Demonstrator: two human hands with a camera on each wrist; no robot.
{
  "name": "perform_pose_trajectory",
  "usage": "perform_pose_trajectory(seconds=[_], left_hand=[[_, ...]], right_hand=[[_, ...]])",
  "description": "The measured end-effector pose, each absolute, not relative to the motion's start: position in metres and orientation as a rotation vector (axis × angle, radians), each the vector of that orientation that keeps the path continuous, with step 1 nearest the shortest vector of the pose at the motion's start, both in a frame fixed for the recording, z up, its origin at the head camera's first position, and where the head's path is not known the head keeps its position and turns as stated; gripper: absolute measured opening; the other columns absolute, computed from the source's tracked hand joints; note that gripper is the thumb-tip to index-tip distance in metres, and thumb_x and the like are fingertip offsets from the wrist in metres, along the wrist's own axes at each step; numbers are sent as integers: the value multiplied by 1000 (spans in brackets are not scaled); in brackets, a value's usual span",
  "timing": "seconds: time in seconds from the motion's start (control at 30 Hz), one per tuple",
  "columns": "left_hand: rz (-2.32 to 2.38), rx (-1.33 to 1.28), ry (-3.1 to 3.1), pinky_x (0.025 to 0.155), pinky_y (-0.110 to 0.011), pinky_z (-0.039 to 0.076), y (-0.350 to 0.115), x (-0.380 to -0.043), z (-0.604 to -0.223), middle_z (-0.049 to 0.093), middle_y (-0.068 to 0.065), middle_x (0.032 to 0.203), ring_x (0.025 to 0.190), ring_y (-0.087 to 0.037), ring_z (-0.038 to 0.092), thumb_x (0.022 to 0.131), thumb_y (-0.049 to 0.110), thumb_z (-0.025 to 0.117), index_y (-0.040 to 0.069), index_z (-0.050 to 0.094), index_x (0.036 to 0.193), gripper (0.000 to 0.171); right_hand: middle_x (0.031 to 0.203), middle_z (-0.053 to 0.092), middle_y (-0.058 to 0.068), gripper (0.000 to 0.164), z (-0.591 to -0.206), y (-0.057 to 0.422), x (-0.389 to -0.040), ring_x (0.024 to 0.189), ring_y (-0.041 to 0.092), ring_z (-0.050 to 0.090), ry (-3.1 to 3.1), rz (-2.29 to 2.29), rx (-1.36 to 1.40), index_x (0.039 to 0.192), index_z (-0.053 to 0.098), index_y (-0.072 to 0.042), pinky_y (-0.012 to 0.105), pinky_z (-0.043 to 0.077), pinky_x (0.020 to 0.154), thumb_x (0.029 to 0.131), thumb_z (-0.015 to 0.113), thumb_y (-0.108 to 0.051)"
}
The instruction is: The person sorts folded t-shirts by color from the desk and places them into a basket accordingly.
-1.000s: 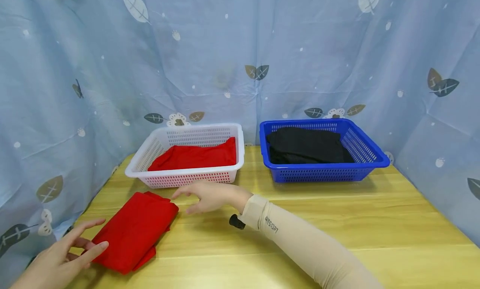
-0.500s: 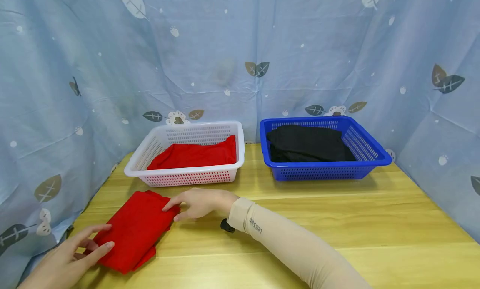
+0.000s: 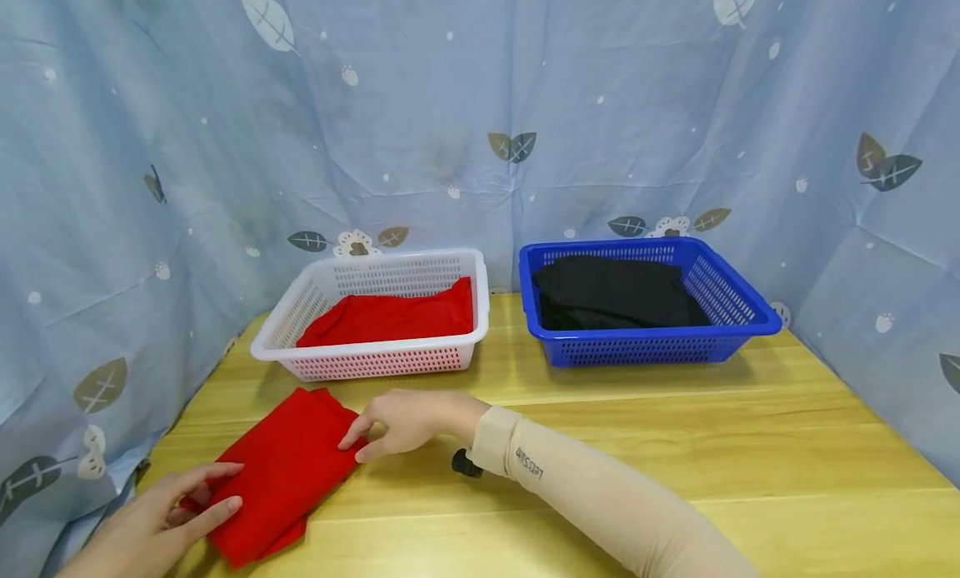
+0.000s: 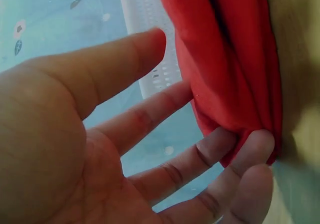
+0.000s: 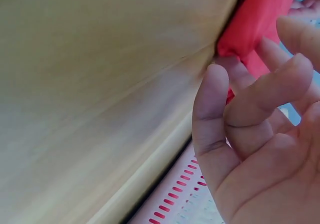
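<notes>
A folded red cloth (image 3: pixel 288 465) lies on the wooden table at the left front, its layers showing along the lower right edge. My left hand (image 3: pixel 161 511) touches its left edge, thumb and fingers spread. In the left wrist view, the left fingers (image 4: pixel 220 139) reach the side and underside of the cloth, while the thumb appears apart from it. My right hand (image 3: pixel 408 420) is at the cloth's right edge, fingertips touching it. The right wrist view has the right fingers (image 5: pixel 265 92) loosely bent beside the red fabric (image 5: pixel 255 24), with no firm grip visible.
Behind the cloth stands a white basket (image 3: pixel 375 361) with red fabric (image 3: pixel 397 316) inside. To its right, a blue basket (image 3: pixel 637 349) holds black fabric (image 3: pixel 611 286). A pale blue patterned curtain (image 3: pixel 450 103) surrounds the wooden table (image 3: pixel 675 445) at back and sides.
My right hand has come left and down to the cloth's right edge. The left hand has moved right against the left edge, and the cloth has shifted slightly right.
</notes>
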State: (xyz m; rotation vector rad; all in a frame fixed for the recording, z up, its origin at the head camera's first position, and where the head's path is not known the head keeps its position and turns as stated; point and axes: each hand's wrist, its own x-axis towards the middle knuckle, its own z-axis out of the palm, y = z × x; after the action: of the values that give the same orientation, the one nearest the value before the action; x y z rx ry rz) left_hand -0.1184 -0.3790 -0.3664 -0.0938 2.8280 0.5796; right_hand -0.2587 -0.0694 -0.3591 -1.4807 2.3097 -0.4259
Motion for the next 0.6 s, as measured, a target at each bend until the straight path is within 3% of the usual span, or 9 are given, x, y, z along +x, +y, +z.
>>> perform_pose_trajectory(seconds=[0.17,0.33,0.5,0.6], left_hand=[[563,-33,2810,80,-31,61,-382,-121,-371,62,-12,124,106,-20,56,98,47,76,-1,53,152,75],[664,-72,2716,87,-56,63,-384,-125,-372,50,-35,144,116,-34,58,98,53,74,3,47,158,83],[774,-97,2712,91,-57,63,-385,-126,-370,41,-42,154,121,-43,60,101,50,72,1,44,159,81],[820,-129,2715,92,-53,64,-387,-126,-369,43,-42,151,118,-41,62,103,47,70,-3,35,162,85]], right_hand=[[126,75,-17,34,-357,-63,-255,116,-4,63,2215,-450,-1500,138,75,-26,14,46,104,106,68,-37],[109,73,-15,34,-357,-59,-251,91,-3,62,2061,-502,-1479,138,74,-20,13,51,88,107,68,-32],[111,71,-13,35,-355,-53,-251,73,7,63,1993,-585,-1391,141,71,-19,20,58,69,108,67,-29],[117,69,-10,40,-354,-48,-254,74,9,64,1984,-679,-1337,146,66,-20,22,58,70,107,68,-28]])
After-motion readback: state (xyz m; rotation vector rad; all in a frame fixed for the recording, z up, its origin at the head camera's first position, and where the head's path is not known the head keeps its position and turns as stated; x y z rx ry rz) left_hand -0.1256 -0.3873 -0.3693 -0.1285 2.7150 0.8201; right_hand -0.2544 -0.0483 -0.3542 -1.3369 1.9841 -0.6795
